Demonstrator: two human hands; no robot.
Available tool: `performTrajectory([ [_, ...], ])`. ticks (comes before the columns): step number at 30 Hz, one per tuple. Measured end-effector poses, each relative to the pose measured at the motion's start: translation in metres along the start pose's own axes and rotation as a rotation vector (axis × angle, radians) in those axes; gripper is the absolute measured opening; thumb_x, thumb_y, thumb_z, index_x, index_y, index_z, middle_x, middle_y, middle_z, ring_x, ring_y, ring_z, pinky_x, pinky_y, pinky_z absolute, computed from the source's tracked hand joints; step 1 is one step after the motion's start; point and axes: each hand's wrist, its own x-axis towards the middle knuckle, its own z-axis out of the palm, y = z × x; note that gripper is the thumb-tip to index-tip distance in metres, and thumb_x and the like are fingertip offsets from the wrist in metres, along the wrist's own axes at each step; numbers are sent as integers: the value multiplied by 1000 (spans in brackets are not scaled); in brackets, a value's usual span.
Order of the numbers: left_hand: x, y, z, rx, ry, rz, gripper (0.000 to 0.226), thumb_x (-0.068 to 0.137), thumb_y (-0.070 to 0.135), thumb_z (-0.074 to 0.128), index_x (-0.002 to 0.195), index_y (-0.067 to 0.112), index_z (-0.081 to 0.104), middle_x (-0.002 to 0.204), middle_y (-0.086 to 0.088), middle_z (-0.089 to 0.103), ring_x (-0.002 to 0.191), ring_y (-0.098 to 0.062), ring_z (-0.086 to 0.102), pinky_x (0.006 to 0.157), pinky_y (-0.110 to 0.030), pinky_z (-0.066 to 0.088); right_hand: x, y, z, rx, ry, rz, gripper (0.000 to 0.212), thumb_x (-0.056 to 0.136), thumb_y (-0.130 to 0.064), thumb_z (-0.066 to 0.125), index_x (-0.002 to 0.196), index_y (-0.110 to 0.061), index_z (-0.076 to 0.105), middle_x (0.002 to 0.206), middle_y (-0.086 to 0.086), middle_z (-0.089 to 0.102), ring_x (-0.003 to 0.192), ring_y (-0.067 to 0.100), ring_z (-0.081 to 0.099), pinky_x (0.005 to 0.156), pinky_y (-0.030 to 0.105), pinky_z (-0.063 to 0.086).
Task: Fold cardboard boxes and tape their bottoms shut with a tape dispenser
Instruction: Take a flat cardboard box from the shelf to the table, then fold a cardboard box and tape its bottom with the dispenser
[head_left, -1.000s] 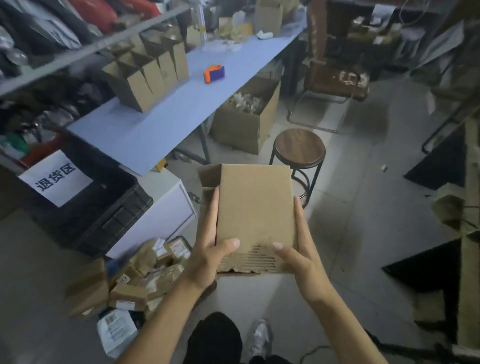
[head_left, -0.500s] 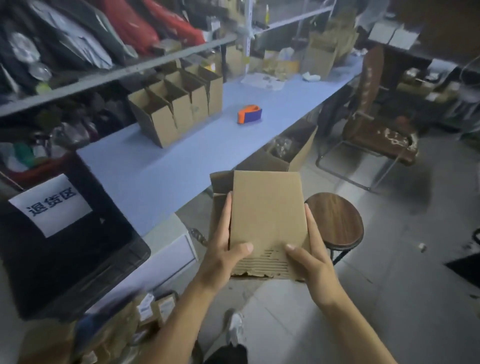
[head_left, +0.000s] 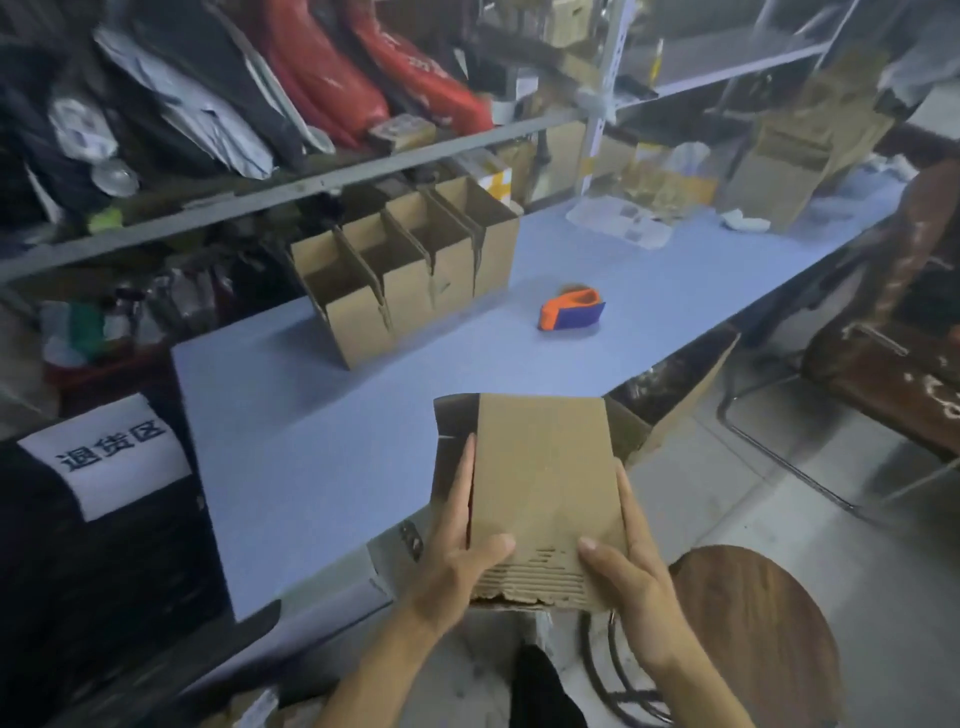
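Over the blue table (head_left: 332, 467), left hand (head_left: 457, 551) and right hand (head_left: 631, 566) each clasp the flat cardboard box (head_left: 545, 467) by its sides

Bare table (head_left: 363, 441) lies open ahead; folded boxes (head_left: 410, 275) and tape dispenser (head_left: 570, 310) stand farther back.

A long blue tabletop (head_left: 322, 457) runs beneath cluttered metal shelving (head_left: 291, 182); a round wooden stool (head_left: 758, 634) stands on the grey floor (head_left: 737, 483).
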Motion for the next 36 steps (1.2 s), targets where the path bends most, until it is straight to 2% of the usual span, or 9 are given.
performTrajectory([
  [3,61,8,2,12,80,-21,90,79,17,60,150,43,11,148,19,39,129,1,46,97,-19,46,69,-7,-23,9,-75,16,85,81,-19,59,155,-30,19,147,-8,47,129,9,51,99,20,46],
  [10,161,16,-15,71,243,-68,95,76,33,64,153,44,9,148,17,41,132,-5,46,105,-32,42,208,-26,-44,-140,-257,58,84,83,-20,62,153,-34,19,147,-27,42,133,-4,43,103,14,40],
  [17,217,-18,-45,72,377,-194,98,73,37,68,151,45,10,153,16,31,134,-2,40,105,-27,41,301,-7,-31,-277,-406,199,91,79,-27,65,154,-40,16,151,-17,41,133,1,44,114,38,38],
  [21,251,-42,-61,96,396,-254,109,71,38,73,155,37,5,156,12,27,138,-8,35,113,-40,37,343,12,-29,-348,-444,311,95,76,-35,70,150,-53,12,147,-26,40,121,-13,48,100,20,44],
  [23,266,-49,-65,119,422,-278,109,73,36,76,154,38,4,158,10,24,140,-11,33,113,-43,36,364,21,-31,-345,-513,385,101,78,-35,75,149,-57,6,144,-28,43,118,-10,53,90,16,47],
  [28,301,-57,-64,240,440,-351,116,75,31,81,153,39,-4,148,20,24,130,1,31,94,-9,31,405,33,-40,-363,-586,588,93,86,-30,74,129,-79,7,136,-28,47,115,15,61,82,43,59],
  [30,318,-59,-64,382,428,-387,122,69,34,83,152,41,-6,148,14,23,126,-5,34,93,-17,38,419,40,-43,-372,-578,605,93,86,-22,74,134,-73,12,139,-21,47,116,18,61,81,44,60],
  [33,346,-55,-70,833,420,-483,121,58,52,82,150,34,6,146,-4,14,133,-30,31,100,-42,44,439,50,-44,-401,-513,565,89,84,-13,75,143,-57,24,141,-6,50,118,20,58,84,43,59],
  [36,388,-45,-81,1037,452,-453,116,59,61,79,151,34,15,156,-8,-4,147,-30,-7,117,-47,19,460,53,-53,-497,-568,544,88,83,-17,78,149,-46,28,134,-4,55,118,21,58,90,46,57],
])
